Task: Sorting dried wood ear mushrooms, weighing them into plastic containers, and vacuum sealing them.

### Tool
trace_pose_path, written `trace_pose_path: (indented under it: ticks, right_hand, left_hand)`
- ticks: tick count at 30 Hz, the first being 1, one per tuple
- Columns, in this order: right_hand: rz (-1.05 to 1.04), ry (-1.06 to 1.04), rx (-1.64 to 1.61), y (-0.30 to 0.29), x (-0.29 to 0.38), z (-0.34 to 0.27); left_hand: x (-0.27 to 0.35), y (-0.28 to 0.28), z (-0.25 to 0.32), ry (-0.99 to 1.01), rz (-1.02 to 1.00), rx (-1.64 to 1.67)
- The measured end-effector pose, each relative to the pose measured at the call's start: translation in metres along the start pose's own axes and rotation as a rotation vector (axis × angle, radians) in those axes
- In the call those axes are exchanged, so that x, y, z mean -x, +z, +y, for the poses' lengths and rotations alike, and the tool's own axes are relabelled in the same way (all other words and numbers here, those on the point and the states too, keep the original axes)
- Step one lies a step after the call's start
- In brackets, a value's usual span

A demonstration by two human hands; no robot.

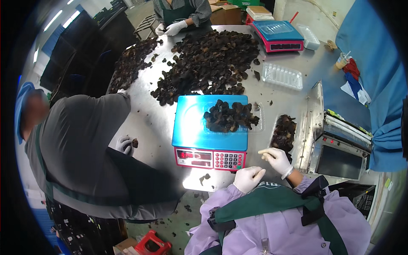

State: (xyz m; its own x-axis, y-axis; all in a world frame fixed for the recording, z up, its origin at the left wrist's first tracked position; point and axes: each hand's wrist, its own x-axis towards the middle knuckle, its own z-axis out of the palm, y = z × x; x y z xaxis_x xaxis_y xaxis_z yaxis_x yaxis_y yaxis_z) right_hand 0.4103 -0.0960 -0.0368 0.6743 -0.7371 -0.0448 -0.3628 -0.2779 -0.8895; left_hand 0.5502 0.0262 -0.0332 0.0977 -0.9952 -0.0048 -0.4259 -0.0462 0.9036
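My left hand (249, 179), in a white glove, is in front of the scale's right corner with its fingers curled in and nothing visible in them. My right hand (278, 162), also gloved, is just right of the scale. Its fingers are loosely bent and hold nothing that I can see. A digital scale (188, 127) with a blue platform and pink-red base stands before me. On its platform lies a clear plastic tray (260, 119) heaped with dark wood ear mushrooms (231, 116). Beyond my right hand, another filled tray (283, 134) sits beside a metal-framed machine.
A large mushroom heap (210, 60) covers the far steel table (146, 105). The machine (338, 153) stands at right. An unfilled clear tray (282, 76) and a second scale (276, 35) lie beyond. A co-worker (86, 143) leans in at left; another (183, 14) stands opposite.
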Motion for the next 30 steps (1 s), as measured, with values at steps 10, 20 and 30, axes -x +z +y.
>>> trace_pose_path:
  ticks: [10,20,30]
  right_hand:
    - [-0.141,0.197,-0.151,0.014,-0.001,0.011]
    - [-0.668,0.470,-0.530,-0.041,-0.054,-0.009]
    - [-0.176,0.276,-0.399,-0.068,-0.259,0.004]
  left_hand:
    - [0.006,0.025,-0.009,-0.025,-0.087,0.069]
    - [0.001,0.025,-0.015,-0.025,-0.084,0.056]
    - [-0.004,0.037,-0.043,-0.264,-0.279,0.236]
